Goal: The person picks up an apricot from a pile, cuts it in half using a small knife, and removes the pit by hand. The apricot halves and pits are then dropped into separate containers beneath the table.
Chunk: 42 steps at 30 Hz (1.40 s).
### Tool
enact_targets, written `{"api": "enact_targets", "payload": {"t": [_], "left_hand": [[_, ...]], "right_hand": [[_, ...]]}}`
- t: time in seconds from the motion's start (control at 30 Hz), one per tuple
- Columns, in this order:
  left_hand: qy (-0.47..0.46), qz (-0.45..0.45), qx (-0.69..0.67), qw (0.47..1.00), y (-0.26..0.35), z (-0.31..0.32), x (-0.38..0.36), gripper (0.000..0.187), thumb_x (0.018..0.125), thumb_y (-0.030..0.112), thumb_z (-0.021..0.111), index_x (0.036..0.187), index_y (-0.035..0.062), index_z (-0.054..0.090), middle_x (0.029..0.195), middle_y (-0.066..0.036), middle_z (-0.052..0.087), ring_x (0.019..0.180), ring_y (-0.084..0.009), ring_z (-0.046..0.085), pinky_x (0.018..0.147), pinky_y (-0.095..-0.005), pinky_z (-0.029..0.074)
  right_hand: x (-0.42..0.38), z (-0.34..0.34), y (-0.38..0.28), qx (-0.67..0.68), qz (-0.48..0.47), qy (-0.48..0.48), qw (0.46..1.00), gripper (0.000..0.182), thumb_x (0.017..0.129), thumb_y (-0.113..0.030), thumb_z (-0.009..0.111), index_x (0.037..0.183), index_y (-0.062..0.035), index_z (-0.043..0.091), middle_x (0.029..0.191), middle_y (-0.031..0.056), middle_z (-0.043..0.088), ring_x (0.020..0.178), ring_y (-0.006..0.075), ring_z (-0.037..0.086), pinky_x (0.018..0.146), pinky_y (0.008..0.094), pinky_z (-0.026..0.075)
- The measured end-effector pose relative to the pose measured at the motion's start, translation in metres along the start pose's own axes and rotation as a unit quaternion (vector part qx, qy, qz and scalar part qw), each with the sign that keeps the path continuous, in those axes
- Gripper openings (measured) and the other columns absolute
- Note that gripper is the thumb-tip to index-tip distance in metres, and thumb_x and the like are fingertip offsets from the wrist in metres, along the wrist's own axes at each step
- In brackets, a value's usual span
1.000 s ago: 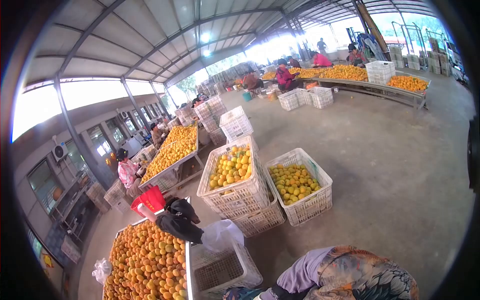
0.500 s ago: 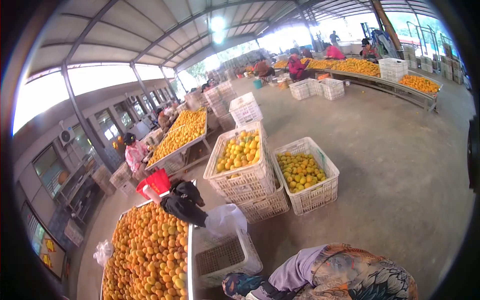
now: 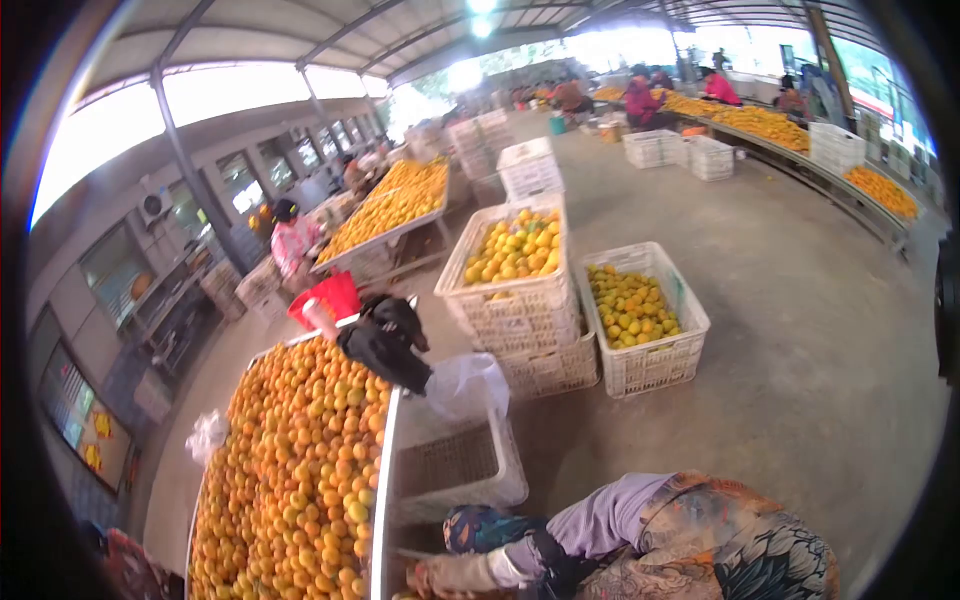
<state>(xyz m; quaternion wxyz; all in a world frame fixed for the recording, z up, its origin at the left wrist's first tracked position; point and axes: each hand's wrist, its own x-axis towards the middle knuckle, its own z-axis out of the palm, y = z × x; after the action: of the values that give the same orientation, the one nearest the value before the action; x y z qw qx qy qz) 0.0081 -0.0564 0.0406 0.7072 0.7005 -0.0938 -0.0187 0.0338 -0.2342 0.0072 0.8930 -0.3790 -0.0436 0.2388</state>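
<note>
Neither my left hand nor my right hand shows. Orange fruit (image 3: 290, 470) covers a metal-edged sorting table (image 3: 383, 490) at the lower left. Dark cloth (image 3: 385, 345) and a red bag (image 3: 335, 297) lie at its far end. Beside the table, a white plastic bag (image 3: 468, 385) hangs over an empty crate (image 3: 510, 465). A co-worker (image 3: 690, 535) in a patterned garment bends low at the bottom, a gloved hand (image 3: 455, 577) reaching down by the table's edge; what it touches is unclear.
Stacked white crates (image 3: 520, 320) of yellow fruit stand ahead, with another filled crate (image 3: 655, 365) to their right. Farther off, people sit at fruit-covered tables (image 3: 390, 205). Part of another person (image 3: 135, 570) shows at the bottom left.
The view has shifted, and the crates appear higher and farther right. The co-worker's gloved hand has come into view, as has part of a person at the bottom left.
</note>
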Motion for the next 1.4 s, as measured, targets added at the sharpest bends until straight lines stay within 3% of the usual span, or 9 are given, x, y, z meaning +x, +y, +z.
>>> {"api": "enact_targets", "payload": {"t": [0.1,0.17,0.3,0.5,0.6,0.67,0.83,1.23,1.4], "left_hand": [[0.028,0.062,0.103,0.992,0.033,0.018,-0.014,0.032,0.093,0.021,0.049,0.115,-0.0017,0.056,0.112,-0.016,0.058,0.101,-0.0252,0.055,0.088,-0.0340,0.044],[0.051,0.092,0.132,0.986,0.027,0.017,-0.015,0.032,0.091,0.019,0.052,0.114,-0.0025,0.054,0.112,-0.016,0.058,0.101,-0.0274,0.055,0.089,-0.0341,0.043],[0.106,0.129,0.224,0.960,0.005,0.001,-0.011,0.030,0.093,0.021,0.050,0.112,-0.0019,0.053,0.108,-0.018,0.059,0.098,-0.0291,0.055,0.086,-0.0354,0.044],[0.162,0.186,0.232,0.941,-0.034,-0.005,0.000,0.039,0.094,0.037,0.048,0.103,-0.0002,0.050,0.095,-0.011,0.057,0.082,-0.0194,0.056,0.074,-0.0301,0.046],[0.159,0.140,0.290,0.933,-0.015,0.001,-0.004,0.035,0.094,0.033,0.049,0.104,-0.0002,0.050,0.091,-0.010,0.055,0.081,-0.0174,0.053,0.076,-0.0299,0.045],[0.152,0.089,0.282,0.943,0.003,0.010,-0.005,0.030,0.094,0.023,0.047,0.112,-0.0002,0.052,0.103,-0.019,0.060,0.093,-0.0306,0.057,0.082,-0.0366,0.045],[0.143,0.115,0.211,0.960,-0.001,0.027,0.005,0.032,0.095,0.027,0.044,0.108,-0.0008,0.053,0.100,-0.020,0.059,0.089,-0.0316,0.056,0.080,-0.0378,0.045],[0.111,-0.029,0.011,0.993,0.003,0.040,0.018,0.034,0.096,0.027,0.041,0.107,-0.0031,0.053,0.104,-0.014,0.057,0.095,-0.0206,0.052,0.085,-0.0317,0.043],[0.113,0.115,0.159,0.974,-0.025,0.024,0.013,0.031,0.093,0.027,0.051,0.110,0.0017,0.051,0.102,-0.014,0.055,0.091,-0.0207,0.053,0.083,-0.0316,0.043]], "right_hand": [[0.012,0.024,0.022,-0.204,-0.093,0.152,0.963,0.027,0.092,-0.039,0.052,0.098,-0.0131,0.057,0.081,-0.0074,0.054,0.072,0.0027,0.051,0.052,0.0187,0.039],[0.029,0.024,0.038,-0.190,-0.217,0.071,0.955,0.030,0.094,-0.040,0.050,0.098,-0.0106,0.057,0.085,-0.0062,0.055,0.076,0.0045,0.052,0.059,0.0196,0.042],[0.042,0.044,0.054,-0.307,-0.122,0.140,0.934,0.025,0.093,-0.032,0.053,0.098,-0.0080,0.057,0.085,-0.0033,0.057,0.077,0.0073,0.051,0.070,0.0217,0.044],[0.063,0.047,0.065,-0.086,-0.091,0.175,0.977,0.025,0.091,-0.028,0.056,0.093,-0.0033,0.062,0.077,-0.0014,0.059,0.072,0.0080,0.052,0.066,0.0223,0.044],[0.052,0.056,0.056,-0.157,-0.121,0.198,0.960,0.025,0.091,-0.029,0.057,0.090,-0.0048,0.061,0.078,-0.0010,0.059,0.073,0.0084,0.054,0.069,0.0222,0.044],[0.062,0.043,0.066,-0.215,-0.171,0.216,0.937,0.023,0.088,-0.029,0.061,0.089,-0.0066,0.059,0.079,-0.0018,0.058,0.075,0.0071,0.053,0.071,0.0211,0.044],[0.054,0.048,0.053,-0.199,-0.153,0.301,0.920,0.023,0.087,-0.029,0.063,0.087,-0.0073,0.058,0.080,-0.0031,0.058,0.075,0.0066,0.053,0.071,0.0203,0.044],[0.031,0.052,0.017,-0.332,-0.157,0.283,0.886,0.030,0.087,-0.034,0.060,0.076,-0.0082,0.051,0.070,-0.0003,0.054,0.067,0.0100,0.050,0.064,0.0257,0.043],[0.063,0.009,0.055,-0.273,-0.153,0.163,0.936,0.022,0.091,-0.028,0.056,0.098,-0.0076,0.061,0.085,-0.0019,0.059,0.083,0.0064,0.054,0.076,0.0210,0.043]]}}
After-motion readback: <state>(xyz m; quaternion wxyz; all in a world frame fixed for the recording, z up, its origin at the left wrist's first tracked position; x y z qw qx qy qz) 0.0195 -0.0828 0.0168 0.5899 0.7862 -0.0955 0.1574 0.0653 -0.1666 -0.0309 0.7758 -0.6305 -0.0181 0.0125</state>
